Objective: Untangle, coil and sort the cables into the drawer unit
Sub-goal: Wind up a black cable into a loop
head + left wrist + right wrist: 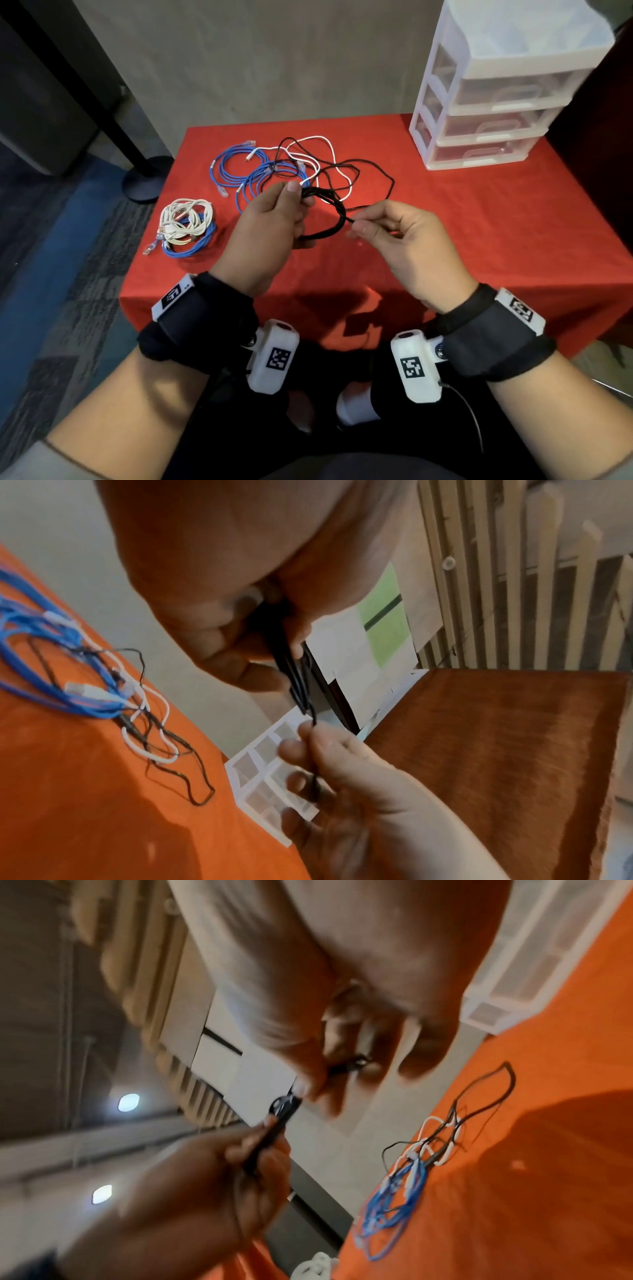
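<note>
1. Now coiling: the left hand (pixel 270 222) grips the thin black cable's coil (pixel 329 216) above the red tablecloth (pixel 479 240); the right hand (pixel 394 236) pinches its loose run.
2. Next, probably, another loop fed leftward.
3. Behind: a tangle of blue, white and black cables (pixel 291 164), the clear plastic drawer unit (pixel 496 102), a grey wall.

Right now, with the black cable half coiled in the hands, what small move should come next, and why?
Probably wrap one more turn: the right hand pinches the free strand beside the black coil that the left hand holds, and black cable lies loose on the red table.
</note>
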The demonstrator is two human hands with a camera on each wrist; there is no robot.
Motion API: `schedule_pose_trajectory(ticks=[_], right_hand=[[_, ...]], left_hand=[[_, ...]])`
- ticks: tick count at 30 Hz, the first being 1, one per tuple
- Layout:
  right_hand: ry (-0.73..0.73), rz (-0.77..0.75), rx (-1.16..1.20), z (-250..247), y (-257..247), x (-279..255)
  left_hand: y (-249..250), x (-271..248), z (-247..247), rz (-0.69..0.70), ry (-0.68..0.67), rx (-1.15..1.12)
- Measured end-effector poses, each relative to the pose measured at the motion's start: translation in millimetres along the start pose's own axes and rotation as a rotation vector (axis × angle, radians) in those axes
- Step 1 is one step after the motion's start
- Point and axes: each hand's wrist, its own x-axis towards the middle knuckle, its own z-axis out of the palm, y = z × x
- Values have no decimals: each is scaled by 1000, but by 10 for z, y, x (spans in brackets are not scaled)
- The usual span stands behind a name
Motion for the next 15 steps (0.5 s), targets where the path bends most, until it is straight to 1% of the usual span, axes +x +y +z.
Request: schedule_pose_trajectory(ticks=[1, 2, 3, 4, 5, 6, 8, 10, 13, 15], right_hand=[[75, -86, -202, 8, 40, 5], [146, -144, -354, 24, 85, 10], [189, -165, -396, 45, 107, 12], [203, -151, -366, 68, 123, 12], [195, -112, -299, 89, 132, 12], [171, -42, -188, 113, 110, 3], [93, 108, 94, 171, 41, -24], [40, 214, 305, 209, -21, -34], [19, 365, 501, 190, -70, 1], [-7, 483, 566, 143, -82, 29]], left_hand=[[-12, -4, 16, -23, 2, -32], [-24, -15, 39, -41, 0, -63], [-37, -27, 70, -50, -6, -93], [-49, -40, 102, -49, -14, -120], [-56, -53, 134, -43, -22, -142], [-55, -63, 165, -35, -27, -158], [-44, -75, 218, -11, -38, -169], [-44, -97, 250, 8, -60, -170], [-81, -137, 266, 17, -111, -159], [-122, -155, 269, 9, -135, -124]])
